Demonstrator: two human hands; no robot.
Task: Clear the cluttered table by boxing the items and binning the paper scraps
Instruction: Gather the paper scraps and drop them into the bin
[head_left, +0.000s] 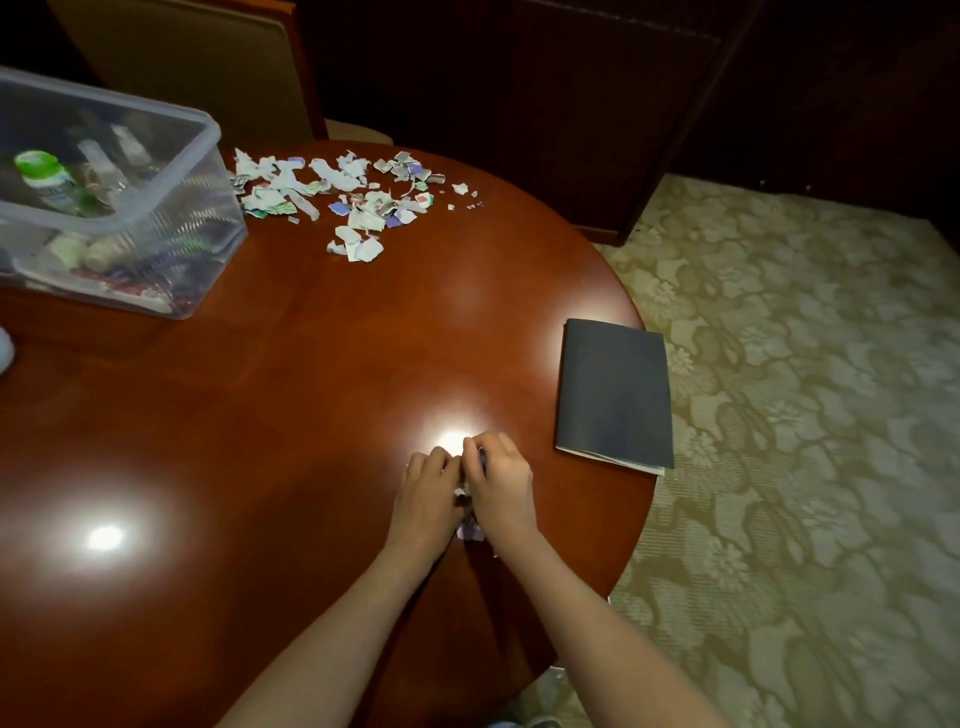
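On the near right part of the round wooden table, my left hand and my right hand are cupped together around a small bunch of paper scraps, which peeks out between the palms and below them. Most of that bunch is hidden by my fingers. A larger scatter of torn white and coloured paper scraps lies at the table's far side. A clear plastic box at the far left holds a green-capped bottle and several other items.
A dark notebook lies at the table's right edge, partly overhanging it. A chair back stands behind the box. Patterned carpet covers the floor to the right. Lamp glare marks the tabletop at near left.
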